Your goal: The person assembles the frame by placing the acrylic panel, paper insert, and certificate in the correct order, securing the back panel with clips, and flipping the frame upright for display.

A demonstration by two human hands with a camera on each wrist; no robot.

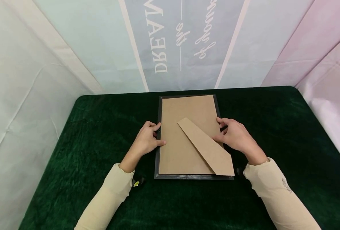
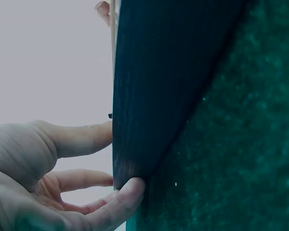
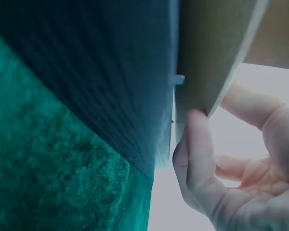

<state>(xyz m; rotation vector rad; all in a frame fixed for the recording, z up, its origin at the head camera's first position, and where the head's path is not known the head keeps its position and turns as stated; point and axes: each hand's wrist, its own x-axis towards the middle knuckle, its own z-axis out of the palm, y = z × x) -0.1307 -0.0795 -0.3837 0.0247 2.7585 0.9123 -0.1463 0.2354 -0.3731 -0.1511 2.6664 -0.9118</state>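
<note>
A dark wood-grained picture frame (image 1: 187, 177) lies face down near the far edge of the table. Its brown backing board (image 1: 178, 150) sits slightly skewed, with a slanted stand leg (image 1: 205, 145) on top. My left hand (image 1: 144, 139) grips the frame's left side, thumb over the board and fingertips at the outer side (image 2: 154, 86). At the right edge, my right hand (image 1: 236, 134) pinches the backing board (image 3: 204, 62), thumb near the stand leg. The right wrist view shows this edge of the board raised off the frame (image 3: 115, 57), a small metal tab (image 3: 179, 79) between them.
Dark green velvet cloth (image 1: 101, 153) covers the table. A printed fabric backdrop (image 1: 187, 80) hangs right behind the far edge, and pale cloth walls (image 1: 23, 95) stand at both sides. Dark wrist-worn devices (image 1: 138, 182) show beside the sleeves.
</note>
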